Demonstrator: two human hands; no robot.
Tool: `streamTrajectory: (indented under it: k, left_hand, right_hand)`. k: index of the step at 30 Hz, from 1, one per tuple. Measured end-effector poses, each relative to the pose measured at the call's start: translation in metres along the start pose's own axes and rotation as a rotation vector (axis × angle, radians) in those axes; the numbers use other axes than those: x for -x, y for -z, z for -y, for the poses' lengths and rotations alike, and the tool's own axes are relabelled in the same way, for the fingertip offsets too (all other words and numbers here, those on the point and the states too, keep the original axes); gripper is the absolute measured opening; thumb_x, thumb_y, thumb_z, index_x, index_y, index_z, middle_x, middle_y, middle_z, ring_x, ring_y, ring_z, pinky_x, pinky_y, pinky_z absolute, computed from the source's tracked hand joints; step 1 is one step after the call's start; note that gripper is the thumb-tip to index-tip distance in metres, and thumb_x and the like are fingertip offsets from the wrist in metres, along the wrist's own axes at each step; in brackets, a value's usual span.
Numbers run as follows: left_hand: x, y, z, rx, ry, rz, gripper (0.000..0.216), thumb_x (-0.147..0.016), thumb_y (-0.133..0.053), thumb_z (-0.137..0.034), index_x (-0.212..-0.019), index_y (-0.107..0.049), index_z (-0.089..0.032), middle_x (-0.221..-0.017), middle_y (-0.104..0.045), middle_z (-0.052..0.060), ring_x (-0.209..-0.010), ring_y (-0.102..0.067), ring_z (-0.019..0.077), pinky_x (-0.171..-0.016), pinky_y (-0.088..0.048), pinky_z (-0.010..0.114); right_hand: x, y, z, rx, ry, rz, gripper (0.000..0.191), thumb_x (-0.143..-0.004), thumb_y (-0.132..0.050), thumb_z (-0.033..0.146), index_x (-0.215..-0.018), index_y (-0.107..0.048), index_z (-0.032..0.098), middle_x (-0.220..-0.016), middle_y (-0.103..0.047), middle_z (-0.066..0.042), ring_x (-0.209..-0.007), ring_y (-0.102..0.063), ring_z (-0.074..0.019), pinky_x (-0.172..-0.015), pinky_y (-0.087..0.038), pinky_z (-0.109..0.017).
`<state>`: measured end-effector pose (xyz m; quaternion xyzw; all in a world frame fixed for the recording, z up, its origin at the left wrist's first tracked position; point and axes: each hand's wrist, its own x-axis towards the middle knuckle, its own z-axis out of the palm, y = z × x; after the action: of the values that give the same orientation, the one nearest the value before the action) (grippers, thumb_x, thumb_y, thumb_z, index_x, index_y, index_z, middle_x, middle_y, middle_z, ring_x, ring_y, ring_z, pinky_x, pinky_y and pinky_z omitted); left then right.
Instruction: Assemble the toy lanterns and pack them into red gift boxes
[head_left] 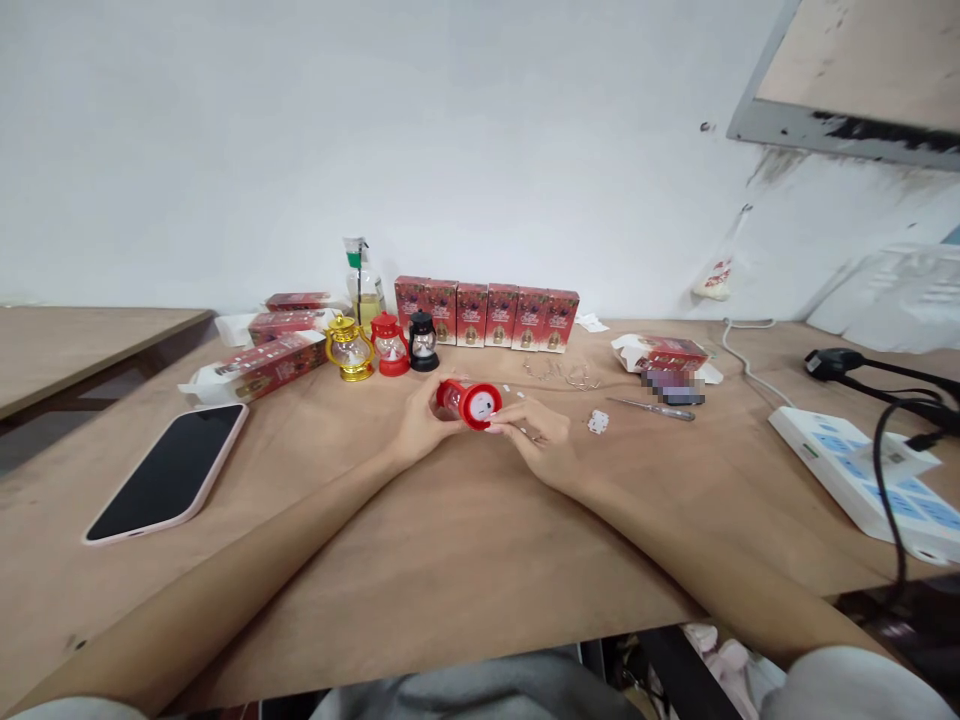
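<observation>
Lying tilted in my left hand (422,425) is a small red lantern (448,396), its round base turned toward me. My left fingers wrap around its body. A white disc (481,404) with a small dark mark sits inside the red base rim. My right hand (541,440) has thumb and fingertips pinched together at the right edge of that base; whatever is between them is too small to make out. Behind stand a gold lantern (349,350), another red lantern (390,347) and a black lantern (423,345), all upright.
Several red boxes (501,316) stand in a row by the wall. Opened boxes (274,364) lie left, near a bottle (365,290) and a phone (169,475). To the right are a screwdriver (652,408), a white scrap (598,421), another box (667,353) and a power strip (847,470).
</observation>
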<state>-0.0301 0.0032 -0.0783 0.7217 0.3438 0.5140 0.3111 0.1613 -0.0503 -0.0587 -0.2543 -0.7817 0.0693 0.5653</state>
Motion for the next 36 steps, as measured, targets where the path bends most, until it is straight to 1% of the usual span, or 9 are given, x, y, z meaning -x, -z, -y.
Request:
streamTrajectory:
  k: [3,9,13,16,19,21,27,32,36]
  left_hand:
    - [0.000,0.000,-0.002,-0.015,-0.006,-0.014,0.056,-0.056,-0.081,-0.032,-0.104,-0.055,-0.020,-0.118,-0.060,0.010,-0.120,-0.051,0.0279,-0.098,-0.043,0.043]
    - [0.000,0.000,-0.006,-0.063,-0.046,-0.080,0.050,-0.060,-0.077,-0.028,-0.103,-0.053,-0.019,-0.116,-0.058,0.010,-0.111,-0.056,0.0252,-0.094,-0.046,0.041]
    - [0.000,0.000,-0.005,-0.093,-0.055,-0.060,0.049,-0.062,-0.076,-0.027,-0.105,-0.053,-0.020,-0.116,-0.059,0.010,-0.112,-0.055,0.0253,-0.095,-0.045,0.041]
    - [0.000,0.000,-0.004,-0.108,-0.065,-0.034,0.052,-0.060,-0.077,-0.030,-0.105,-0.053,-0.020,-0.116,-0.060,0.009,-0.113,-0.055,0.0259,-0.097,-0.044,0.042]
    - [0.000,0.000,-0.002,-0.142,-0.070,-0.031,0.053,-0.061,-0.077,-0.031,-0.106,-0.053,-0.021,-0.115,-0.060,0.009,-0.114,-0.055,0.0261,-0.098,-0.043,0.042]
    - [0.001,0.000,-0.001,-0.165,-0.090,-0.031,0.052,-0.061,-0.077,-0.030,-0.107,-0.052,-0.021,-0.114,-0.060,0.009,-0.112,-0.056,0.0257,-0.097,-0.044,0.041]
    - [0.002,0.001,-0.004,-0.268,-0.182,0.000,0.048,-0.066,-0.075,-0.028,-0.109,-0.053,-0.021,-0.113,-0.062,0.008,-0.119,-0.052,0.0264,-0.099,-0.041,0.041]
    - [0.003,0.001,-0.007,-0.292,-0.175,0.001,0.048,-0.066,-0.075,-0.032,-0.108,-0.054,-0.022,-0.115,-0.062,0.008,-0.120,-0.051,0.0275,-0.101,-0.040,0.041]
    - [0.003,0.001,-0.008,-0.303,-0.201,0.000,0.048,-0.067,-0.075,-0.032,-0.108,-0.053,-0.021,-0.114,-0.061,0.008,-0.120,-0.051,0.0275,-0.099,-0.041,0.040]
  right_hand:
    - [0.001,0.000,-0.001,0.003,-0.018,0.000,0.015,-0.089,-0.054,0.024,-0.088,-0.069,0.024,-0.077,-0.071,-0.002,-0.073,-0.066,-0.0141,-0.068,-0.053,-0.028]
    - [0.001,0.003,0.000,0.011,-0.040,0.006,0.015,-0.089,-0.054,0.023,-0.086,-0.069,0.023,-0.073,-0.070,-0.001,-0.064,-0.064,-0.0119,-0.062,-0.052,-0.025]
    - [0.002,0.003,0.000,0.048,-0.087,-0.003,0.015,-0.089,-0.054,0.026,-0.087,-0.068,0.023,-0.074,-0.071,-0.001,-0.065,-0.064,-0.0122,-0.064,-0.052,-0.025]
    - [0.004,0.001,-0.003,0.061,-0.150,-0.042,0.014,-0.089,-0.054,0.027,-0.088,-0.067,0.022,-0.077,-0.071,-0.001,-0.065,-0.065,-0.0119,-0.062,-0.051,-0.024]
    - [0.005,0.000,-0.004,0.078,-0.153,-0.052,0.013,-0.089,-0.053,0.026,-0.090,-0.065,0.022,-0.080,-0.071,-0.001,-0.067,-0.066,-0.0120,-0.060,-0.050,-0.023]
    - [0.005,0.001,-0.005,0.113,-0.098,-0.050,0.011,-0.089,-0.054,0.024,-0.090,-0.065,0.021,-0.079,-0.071,-0.002,-0.067,-0.066,-0.0122,-0.061,-0.051,-0.023]
    - [0.003,0.003,-0.012,0.196,0.207,-0.008,0.017,-0.089,-0.052,0.016,-0.094,-0.066,0.024,-0.079,-0.071,-0.003,-0.069,-0.065,-0.0144,-0.065,-0.051,-0.028]
    - [0.004,0.002,-0.019,0.216,0.330,-0.007,0.017,-0.086,-0.055,0.010,-0.096,-0.064,0.020,-0.079,-0.071,-0.006,-0.074,-0.065,-0.0157,-0.065,-0.051,-0.029]
    - [0.005,0.004,-0.022,0.272,0.414,0.024,0.017,-0.086,-0.055,0.010,-0.095,-0.063,0.022,-0.081,-0.072,-0.004,-0.073,-0.065,-0.0151,-0.065,-0.049,-0.029]
